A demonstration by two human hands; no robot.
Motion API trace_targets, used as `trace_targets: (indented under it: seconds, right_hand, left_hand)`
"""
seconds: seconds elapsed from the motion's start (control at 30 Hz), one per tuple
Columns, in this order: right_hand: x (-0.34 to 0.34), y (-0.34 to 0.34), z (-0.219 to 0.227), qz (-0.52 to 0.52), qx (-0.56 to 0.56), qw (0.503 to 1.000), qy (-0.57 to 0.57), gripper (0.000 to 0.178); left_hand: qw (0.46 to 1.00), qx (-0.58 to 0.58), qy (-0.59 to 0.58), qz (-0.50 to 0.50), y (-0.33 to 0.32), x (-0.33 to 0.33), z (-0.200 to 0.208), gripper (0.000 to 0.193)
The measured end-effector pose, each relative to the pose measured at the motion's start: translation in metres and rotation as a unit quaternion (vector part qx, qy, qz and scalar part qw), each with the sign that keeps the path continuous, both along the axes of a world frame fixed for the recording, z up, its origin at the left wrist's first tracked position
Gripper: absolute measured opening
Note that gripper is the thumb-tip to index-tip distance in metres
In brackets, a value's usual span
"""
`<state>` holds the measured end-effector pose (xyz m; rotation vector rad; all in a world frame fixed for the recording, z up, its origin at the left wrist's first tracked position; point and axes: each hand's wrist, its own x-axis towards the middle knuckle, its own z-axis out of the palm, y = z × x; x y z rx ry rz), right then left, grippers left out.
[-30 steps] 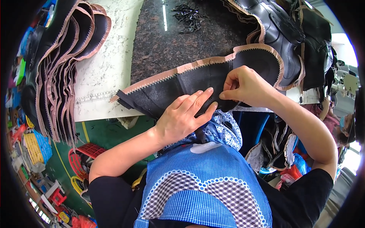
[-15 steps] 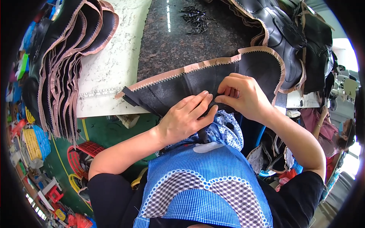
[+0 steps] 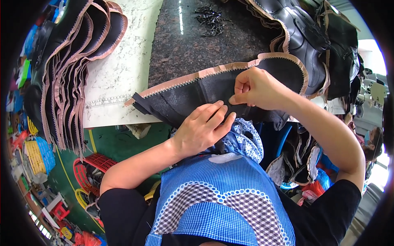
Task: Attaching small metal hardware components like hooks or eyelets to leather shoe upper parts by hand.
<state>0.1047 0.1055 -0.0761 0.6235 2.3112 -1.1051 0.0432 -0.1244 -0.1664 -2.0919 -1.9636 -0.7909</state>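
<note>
A black boot upper (image 3: 184,98) with a pinkish-tan border and white zigzag stitching lies across the near table edge, its lower part drooping toward my lap. My left hand (image 3: 201,127) rests on its near side, the fingers over the top and the thumb apart, with black material bunched between them. Close beside those fingertips, my right hand (image 3: 256,90) is closed in a pinch at the upper's surface. Whatever lies between its thumb and finger is too small to make out. On the dark stone slab (image 3: 197,49) sits a small heap of shiny black pieces (image 3: 211,19).
Layered black uppers (image 3: 67,82) hang over the table's left edge. More black uppers (image 3: 301,35) are piled at the right. A printed ruler scale (image 3: 107,101) runs along the white tabletop (image 3: 123,74). A red basket (image 3: 86,172) stands on the green floor. Another person (image 3: 372,141) is at far right.
My right hand has shifted slightly left, with its forearm and elbow swung outward to the right. The right end of the upper has shifted a little. My left hand stays nearly in place.
</note>
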Motion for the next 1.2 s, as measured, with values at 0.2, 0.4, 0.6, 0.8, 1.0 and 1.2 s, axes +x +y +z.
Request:
trace_targets:
  seconds: [0.2, 0.4, 0.6, 0.8, 1.0, 1.2]
  right_hand:
    - [-0.01, 0.002, 0.008, 0.049, 0.021, 0.998, -0.031, 0.034]
    - [0.013, 0.001, -0.005, 0.123, 0.086, 0.982, 0.116, 0.034]
    - [0.017, 0.016, 0.017, -0.053, -0.143, 0.978, 0.142, 0.01]
    - [0.051, 0.104, 0.101, -0.273, 0.084, 0.815, 0.504, 0.015]
    - [0.016, 0.071, 0.084, -0.166, 0.034, 0.916, 0.362, 0.014]
    - [-0.034, 0.089, 0.019, -0.037, -0.023, 0.957, 0.286, 0.016]
  left_hand:
    - [1.0, 0.021, -0.019, -0.002, 0.006, -0.008, 0.002, 0.036]
    - [0.998, 0.06, -0.031, 0.003, 0.013, -0.007, 0.011, 0.01]
    - [0.997, 0.038, -0.027, 0.059, 0.028, -0.007, 0.02, 0.013]
    - [0.979, 0.014, -0.067, 0.191, 0.014, -0.148, 0.194, 0.012]
    - [0.882, -0.277, -0.036, 0.379, -0.141, -0.371, 0.29, 0.034]
    - [0.815, -0.309, -0.209, 0.443, -0.237, -0.459, 0.194, 0.026]
